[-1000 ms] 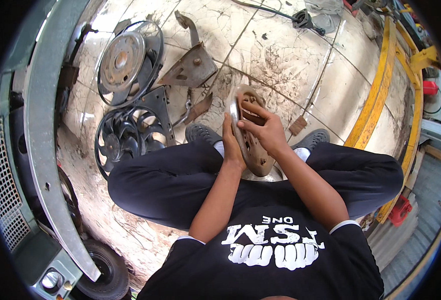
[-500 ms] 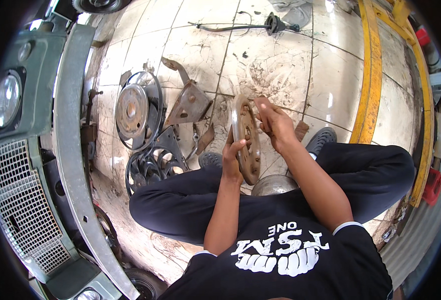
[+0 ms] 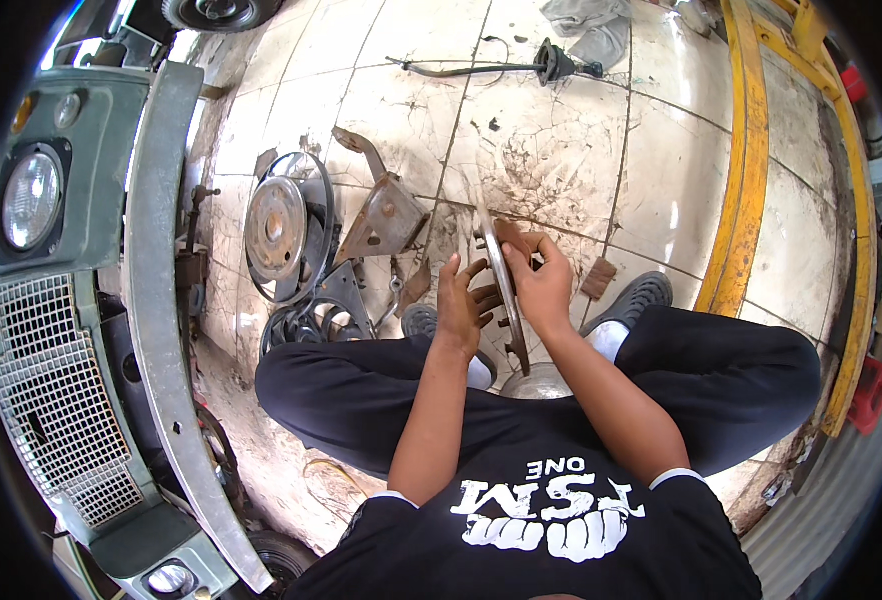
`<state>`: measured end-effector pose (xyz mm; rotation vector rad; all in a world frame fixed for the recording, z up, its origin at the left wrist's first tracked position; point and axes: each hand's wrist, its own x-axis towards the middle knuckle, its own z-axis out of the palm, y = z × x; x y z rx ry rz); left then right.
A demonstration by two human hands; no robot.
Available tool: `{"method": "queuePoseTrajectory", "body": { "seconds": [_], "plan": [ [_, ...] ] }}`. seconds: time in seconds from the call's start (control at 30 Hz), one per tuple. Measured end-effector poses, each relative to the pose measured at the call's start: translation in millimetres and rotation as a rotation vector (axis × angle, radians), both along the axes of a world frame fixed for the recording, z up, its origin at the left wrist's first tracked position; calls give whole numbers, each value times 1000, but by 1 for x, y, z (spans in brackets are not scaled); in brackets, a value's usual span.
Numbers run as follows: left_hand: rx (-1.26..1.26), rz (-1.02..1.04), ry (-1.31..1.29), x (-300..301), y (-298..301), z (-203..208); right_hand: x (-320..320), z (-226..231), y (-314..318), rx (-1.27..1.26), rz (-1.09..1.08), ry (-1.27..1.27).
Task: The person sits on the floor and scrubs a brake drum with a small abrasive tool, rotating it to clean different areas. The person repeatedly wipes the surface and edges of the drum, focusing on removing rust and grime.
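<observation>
A worn round metal disc (image 3: 503,285) with studs stands nearly edge-on between my hands. Its lower rim is just above a rounded silver metal part (image 3: 536,384) by my lap. My left hand (image 3: 464,310) is beside the studded face with fingers spread; whether the fingertips touch it is unclear. On the other side, my right hand (image 3: 544,283) is closed on a brown piece of sandpaper (image 3: 513,240) by the disc's face. Some of its fingers are hidden. Another brown piece (image 3: 598,278) lies on the floor by my right shoe (image 3: 646,292).
At left lie a rusty round plate (image 3: 274,228) against a black ring, a rusty bracket (image 3: 386,220) and black slotted parts (image 3: 311,322). A boot with a cable (image 3: 553,66) lies farther off. A vehicle's bumper (image 3: 161,300) borders the left, a yellow frame (image 3: 746,170) the right.
The disc has turned from a slanted view to nearly edge-on. My left hand has loosened from its rim and spread its fingers. My right hand has moved lower and closer to the disc.
</observation>
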<state>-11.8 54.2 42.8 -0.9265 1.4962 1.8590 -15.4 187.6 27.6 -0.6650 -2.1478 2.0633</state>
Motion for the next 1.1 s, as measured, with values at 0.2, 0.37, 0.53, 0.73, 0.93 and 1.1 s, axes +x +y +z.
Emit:
{"method": "queuePoseTrajectory", "body": {
  "seconds": [0.2,0.37,0.53,0.73,0.93,1.1],
  "plan": [
    [-216,107,50,-22,-3,-5,7,7,-7,-43,45,-22],
    [155,385,70,-35,-41,-39,27,17,-32,-58,162,-17],
    [259,342,198,-29,-47,-40,35,3,-35,-232,236,-78],
    [307,341,12,-13,-45,-23,16,-17,-23,-169,209,-27],
    [218,153,-65,-5,-40,-50,7,33,-16,-327,390,-103],
    [247,332,-98,-4,-24,-80,19,11,-21,-67,562,-6]
  ]
}}
